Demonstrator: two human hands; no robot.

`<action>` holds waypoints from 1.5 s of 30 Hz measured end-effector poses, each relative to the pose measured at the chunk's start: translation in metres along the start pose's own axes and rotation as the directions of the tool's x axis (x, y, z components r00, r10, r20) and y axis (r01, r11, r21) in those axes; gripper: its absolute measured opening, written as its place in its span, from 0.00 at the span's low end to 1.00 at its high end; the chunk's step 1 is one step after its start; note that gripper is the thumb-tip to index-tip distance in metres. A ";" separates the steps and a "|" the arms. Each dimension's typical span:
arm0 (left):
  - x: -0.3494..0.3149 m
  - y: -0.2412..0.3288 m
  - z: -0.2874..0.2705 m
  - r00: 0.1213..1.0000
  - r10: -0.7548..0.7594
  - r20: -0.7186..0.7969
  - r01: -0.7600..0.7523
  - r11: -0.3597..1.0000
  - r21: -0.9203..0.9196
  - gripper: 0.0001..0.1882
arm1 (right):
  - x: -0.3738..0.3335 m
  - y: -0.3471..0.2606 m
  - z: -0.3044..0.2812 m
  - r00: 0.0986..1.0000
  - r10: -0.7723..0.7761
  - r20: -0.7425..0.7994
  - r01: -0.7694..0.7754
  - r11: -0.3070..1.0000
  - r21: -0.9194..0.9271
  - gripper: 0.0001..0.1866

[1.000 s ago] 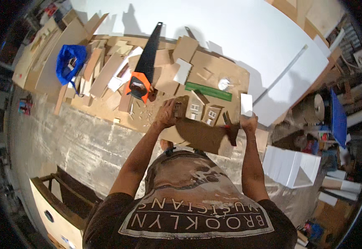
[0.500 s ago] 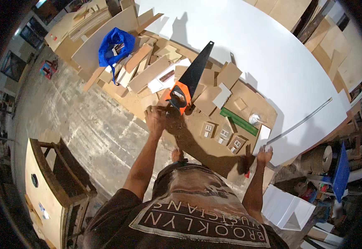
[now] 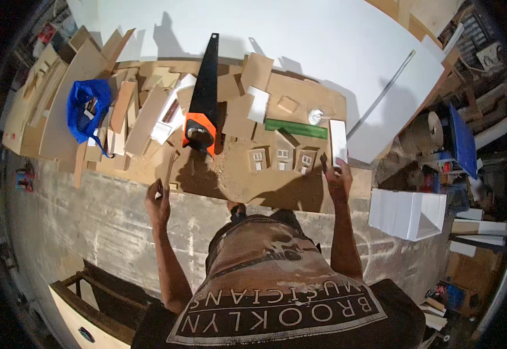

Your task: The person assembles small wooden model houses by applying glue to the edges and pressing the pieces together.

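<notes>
My right hand (image 3: 339,179) grips the near end of a narrow white board (image 3: 338,141) at the bench's right end, its fingertips on the strip. My left hand (image 3: 159,203) hovers by the bench's front edge, fingers loosely curled with a gap to the thumb and nothing visible in it. Nearest to it is a brown offcut (image 3: 164,163). A hand saw (image 3: 204,87) with a black blade and orange handle rests on the bench, handle toward me. Small wooden blocks with window-like fronts (image 3: 282,158) and a green strip (image 3: 296,128) lie in the middle.
Wood offcuts (image 3: 126,104) and a blue bag (image 3: 87,110) crowd the bench's left side. A large white sheet (image 3: 300,35) lies beyond, with a metal bar (image 3: 384,93) on it. A white box (image 3: 407,214) stands at right, a wooden cabinet (image 3: 84,314) at lower left.
My view has turned, so the bench appears shifted left. My left hand has moved away from the saw handle. The right hand's fingers have closed on the white board's near end.
</notes>
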State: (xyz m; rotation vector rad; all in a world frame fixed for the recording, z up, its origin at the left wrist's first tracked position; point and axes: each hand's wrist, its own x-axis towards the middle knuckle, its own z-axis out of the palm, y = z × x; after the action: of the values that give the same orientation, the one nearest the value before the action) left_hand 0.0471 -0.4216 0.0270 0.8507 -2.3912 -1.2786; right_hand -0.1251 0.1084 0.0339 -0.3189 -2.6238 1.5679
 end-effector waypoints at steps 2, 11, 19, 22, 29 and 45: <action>-0.030 0.029 -0.009 0.971 -0.076 0.225 0.125 0.970 -0.210 0.19 | -0.018 -0.042 0.011 0.939 -0.266 0.218 0.313 0.923 -0.222 0.28; -0.071 0.094 0.167 0.683 0.337 0.648 -0.237 0.942 -0.239 0.17 | -0.041 0.029 0.075 0.752 -0.395 0.527 0.470 0.882 -0.009 0.21; -0.071 0.089 0.192 0.745 0.397 0.535 -0.439 0.897 -0.055 0.13 | -0.028 0.029 0.058 0.672 -0.404 0.621 0.611 0.776 -0.157 0.12; -0.081 0.053 0.207 0.798 0.543 0.262 -0.555 0.831 -0.034 0.15 | -0.027 0.022 0.066 0.682 -0.387 0.621 0.597 0.785 -0.166 0.14; -0.100 0.089 0.225 0.943 0.280 0.180 -0.268 0.959 -0.092 0.20 | 0.007 -0.006 0.050 0.527 -0.341 0.778 0.655 0.747 -0.116 0.13; -0.134 0.091 0.265 0.895 -0.445 0.018 0.445 0.893 -0.066 0.34 | 0.065 -0.071 0.170 0.278 -0.332 0.901 0.837 0.544 -0.058 0.23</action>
State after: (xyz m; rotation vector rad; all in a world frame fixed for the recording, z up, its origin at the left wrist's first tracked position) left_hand -0.0170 -0.1256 -0.0438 1.4376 -2.2095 -1.5067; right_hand -0.2262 -0.0573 0.0117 1.7228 -3.0147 0.6517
